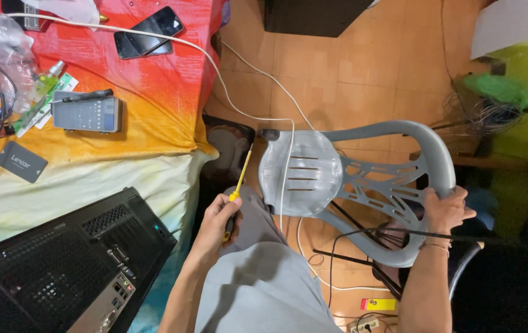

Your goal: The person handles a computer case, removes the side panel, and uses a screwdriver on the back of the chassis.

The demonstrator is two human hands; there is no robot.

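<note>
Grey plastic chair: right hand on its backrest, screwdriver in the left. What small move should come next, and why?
Probably pull the grey plastic chair nearer with the right hand, since that hand grips the backrest rim. The white cable lies across the seat, so move gently. The left hand holds the yellow screwdriver clear of it.

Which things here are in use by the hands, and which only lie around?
In use:
left hand - yellow screwdriver
right hand - grey plastic chair

Lying around:
two phones
calculator
computer case
white cable
</note>
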